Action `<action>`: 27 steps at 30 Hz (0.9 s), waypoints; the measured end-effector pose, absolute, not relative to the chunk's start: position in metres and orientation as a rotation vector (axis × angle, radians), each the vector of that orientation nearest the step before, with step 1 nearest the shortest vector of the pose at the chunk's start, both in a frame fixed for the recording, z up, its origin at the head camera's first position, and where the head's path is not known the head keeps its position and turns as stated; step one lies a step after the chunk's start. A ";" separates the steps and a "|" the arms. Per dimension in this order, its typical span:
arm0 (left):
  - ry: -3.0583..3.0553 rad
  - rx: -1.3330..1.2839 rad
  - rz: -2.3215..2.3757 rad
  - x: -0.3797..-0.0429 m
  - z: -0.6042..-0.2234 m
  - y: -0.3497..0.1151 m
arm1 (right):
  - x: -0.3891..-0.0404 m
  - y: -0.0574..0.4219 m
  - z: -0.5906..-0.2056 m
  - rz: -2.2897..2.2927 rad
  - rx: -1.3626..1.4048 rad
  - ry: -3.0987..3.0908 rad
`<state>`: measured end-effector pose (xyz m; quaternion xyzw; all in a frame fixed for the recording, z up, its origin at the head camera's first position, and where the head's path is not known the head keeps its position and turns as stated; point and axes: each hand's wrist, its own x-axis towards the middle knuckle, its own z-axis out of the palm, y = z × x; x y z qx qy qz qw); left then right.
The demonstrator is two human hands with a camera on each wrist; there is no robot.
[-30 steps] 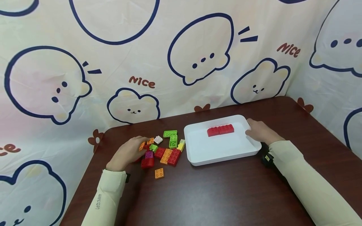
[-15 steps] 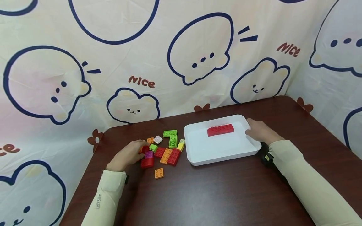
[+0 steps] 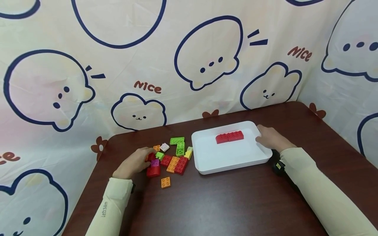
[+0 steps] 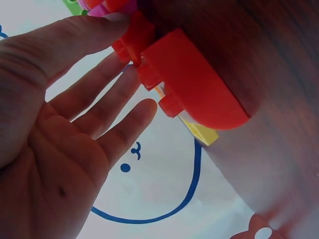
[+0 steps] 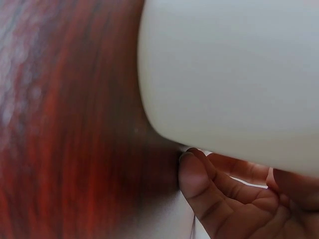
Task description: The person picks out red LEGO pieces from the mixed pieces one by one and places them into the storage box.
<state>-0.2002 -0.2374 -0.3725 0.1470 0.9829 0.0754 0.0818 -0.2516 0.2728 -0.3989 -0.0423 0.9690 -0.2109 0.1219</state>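
My left hand is at the left side of a loose group of toy building bricks. In the left wrist view its thumb and fingers pinch a small red brick, beside a larger red brick with a rounded end. The index fingertip is partly hidden behind the bricks. My right hand grips the right rim of a white tray, which lies flat on the table. Two red bricks stand end to end inside the tray near its back wall.
Green bricks, a white brick, a purple brick and other orange, red and yellow ones lie left of the tray. One orange brick lies apart, nearer me. A patterned cloth hangs behind the dark table.
My left hand has lowered slightly into the bricks, and the orange piece seen at its fingertips a second ago is now mostly hidden. My right hand and the tray have stayed put.
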 end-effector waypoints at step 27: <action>2.942 0.488 0.173 -0.206 -0.381 -0.237 | -0.254 0.272 -0.399 -0.606 -0.110 2.828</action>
